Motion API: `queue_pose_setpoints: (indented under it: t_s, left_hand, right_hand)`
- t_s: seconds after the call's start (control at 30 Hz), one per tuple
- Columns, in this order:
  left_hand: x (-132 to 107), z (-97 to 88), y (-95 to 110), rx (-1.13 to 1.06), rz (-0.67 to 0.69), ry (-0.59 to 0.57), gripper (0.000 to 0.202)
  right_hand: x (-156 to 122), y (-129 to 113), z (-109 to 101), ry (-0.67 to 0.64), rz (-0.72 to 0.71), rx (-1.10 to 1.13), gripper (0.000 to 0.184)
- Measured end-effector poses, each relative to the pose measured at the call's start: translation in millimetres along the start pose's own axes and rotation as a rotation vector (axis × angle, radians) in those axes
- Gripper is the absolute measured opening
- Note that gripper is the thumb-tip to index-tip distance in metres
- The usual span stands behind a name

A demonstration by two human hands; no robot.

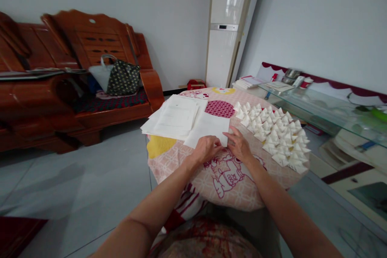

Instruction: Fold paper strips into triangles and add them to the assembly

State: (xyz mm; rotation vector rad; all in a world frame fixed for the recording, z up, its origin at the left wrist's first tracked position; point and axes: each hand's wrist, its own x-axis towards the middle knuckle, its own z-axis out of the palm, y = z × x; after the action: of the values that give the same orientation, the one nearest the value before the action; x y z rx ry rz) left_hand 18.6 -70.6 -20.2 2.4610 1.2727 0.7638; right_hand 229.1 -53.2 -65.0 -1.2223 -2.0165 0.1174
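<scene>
Head view — hands (208, 148) (239, 145) at sheet (208, 126) edge

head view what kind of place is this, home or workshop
Probably a home living room: a carved wooden sofa with a bag on it, a tall floor-standing air conditioner, and a table under a printed cloth.
</scene>
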Motion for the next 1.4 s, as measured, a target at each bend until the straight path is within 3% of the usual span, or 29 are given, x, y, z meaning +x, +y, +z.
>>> queue_pose_setpoints:
  t_s: [0.17,0.27,0.43,0.57,0.73,0.87,1.13,1.3,1.4]
  left_hand:
    - [-3.7,-3.9,-2.0,-0.119,0.097,0.026,0.017]
    - [-6.2,-11.2,-10.9,-0.192,0.134,0.082,0.036]
    - [-7.3,-25.4,-28.1,-0.224,0.015,0.077,0.042]
    - [-5.3,-34.3,-35.9,-0.412,-0.054,-0.004,0.043]
    - [-3.7,-31.0,-41.9,-0.549,-0.125,-0.035,0.025]
    - [1.5,-23.9,-46.1,-0.471,-0.239,-0.072,0.045]
    - [30.5,-20.9,-43.1,-0.21,-0.434,-0.078,0.036]
    - [57.2,-9.7,-41.4,-0.078,-0.521,-0.046,0.025]
    - [65.8,-1.5,-41.7,-0.03,-0.547,-0.022,0.017]
  right_hand:
    - [2.6,0.2,-1.8,-0.052,-0.005,0.041,0.029]
    - [5.5,-0.8,-13.4,0.004,0.063,0.123,0.021]
    - [4.3,4.4,-34.5,0.107,0.3,0.205,0.021]
    - [1.6,11.2,-38.9,0.216,0.518,0.369,0.022]
    - [4.3,8.1,-40.0,0.261,0.612,0.587,0.02]
    - [4.6,5.0,-42.7,0.221,0.63,0.651,0.02]
    - [3.2,8.3,-36.7,0.125,0.7,0.473,0.037]
    - [8.6,10.6,-32.4,0.179,0.639,0.212,0.067]
    - [11.9,13.5,-31.0,0.129,0.587,0.096,0.065]
